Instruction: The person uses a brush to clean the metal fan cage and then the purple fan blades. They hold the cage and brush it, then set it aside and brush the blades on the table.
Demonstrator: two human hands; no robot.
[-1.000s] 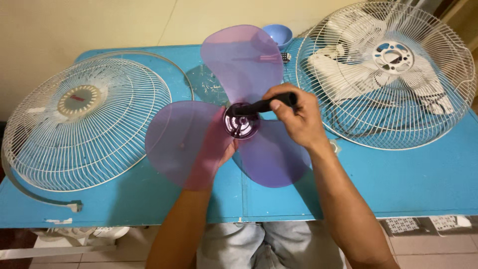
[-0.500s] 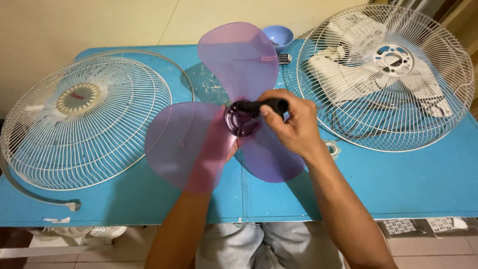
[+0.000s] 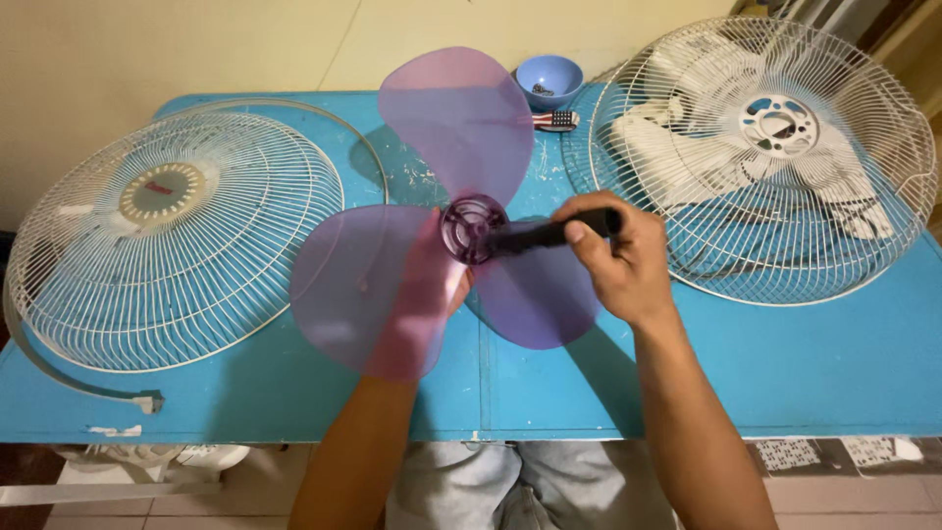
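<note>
Centre of the frame, the purple fan blade (image 3: 432,236) hangs above the blue table (image 3: 785,363), three see-through lobes fanned out, one up, one lower left, one lower right. The left hand (image 3: 453,290) sits under it, seen only through the tinted plastic below the hub (image 3: 474,228); its fingers press up against the underside, though how far they curl cannot be told. The right hand (image 3: 618,257) is just right of the hub, closed in a fist round a black tool (image 3: 549,234). That tool lies nearly level, its far end pointing left and meeting the hub's rim, its grip buried in the fist. So the blade lies left of the right hand, joined to it by the tool alone.

Upper centre, against the wall, stands a small blue bowl (image 3: 549,79) with a few little dark bits inside, too small to name. Just below it lies a small brush-like thing (image 3: 555,120) with a dark head.

Left of the frame, a white wire grille (image 3: 172,236) lies flat, with a pale ring (image 3: 59,378) curving round its edge. Upper right, a second grille (image 3: 765,147) rests with a white fan body showing through its wires.

Bottom centre, pale jeans (image 3: 520,486) show beneath the table edge.
</note>
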